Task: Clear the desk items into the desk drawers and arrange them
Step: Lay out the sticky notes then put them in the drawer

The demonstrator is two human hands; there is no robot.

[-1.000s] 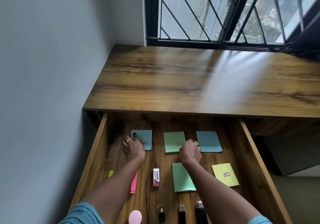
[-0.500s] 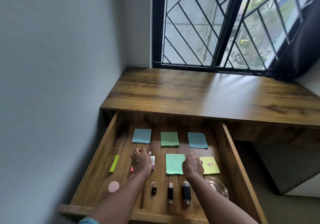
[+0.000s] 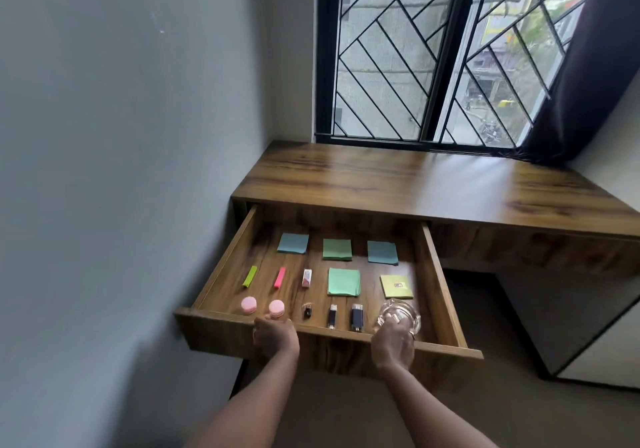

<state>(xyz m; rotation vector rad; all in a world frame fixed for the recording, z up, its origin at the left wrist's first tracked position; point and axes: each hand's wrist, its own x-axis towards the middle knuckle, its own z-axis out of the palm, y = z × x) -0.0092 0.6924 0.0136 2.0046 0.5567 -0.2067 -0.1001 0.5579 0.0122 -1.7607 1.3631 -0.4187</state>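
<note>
Home study corner: wooden desk [image 3: 433,184], grilled window [image 3: 433,53], curtain [image 3: 581,84].

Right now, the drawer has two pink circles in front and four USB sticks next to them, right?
Not quite. The head view shows three USB sticks, not four. The rest is right: two pink circles sit in front in the drawer, with the sticks next to them.

Arms outstretched, left hand [image 3: 275,338], right hand [image 3: 393,342], fingers [image 3: 394,323] seemingly curled
</note>
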